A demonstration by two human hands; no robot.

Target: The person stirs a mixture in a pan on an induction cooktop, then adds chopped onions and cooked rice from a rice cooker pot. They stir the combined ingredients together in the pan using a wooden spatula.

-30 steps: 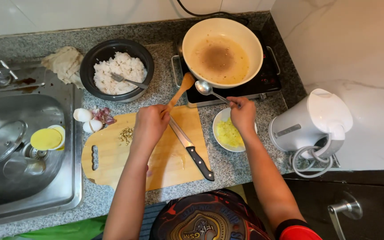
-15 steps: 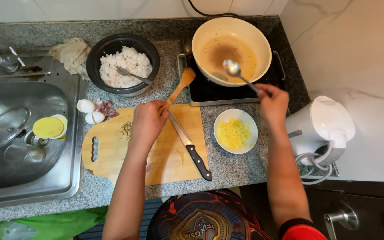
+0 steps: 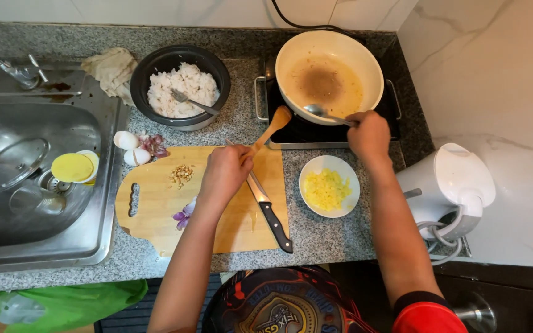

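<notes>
My right hand (image 3: 368, 134) pinches the light, stiff, likely slick metal spoon (image 3: 322, 111) by its handle end, bowl inside the pan (image 3: 329, 75), while my left hand (image 3: 224, 174) closes around the wooden spatula (image 3: 271, 127) above the cutting board (image 3: 155, 203).

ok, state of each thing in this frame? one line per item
left hand: gripping wooden spatula
right hand: holding metal spoon in the pan
pan: on cooktop, oily, browned centre
rice pot: uncovered, fork inside
knife: lying on cutting board
white bowl: holds yellow bits
</notes>
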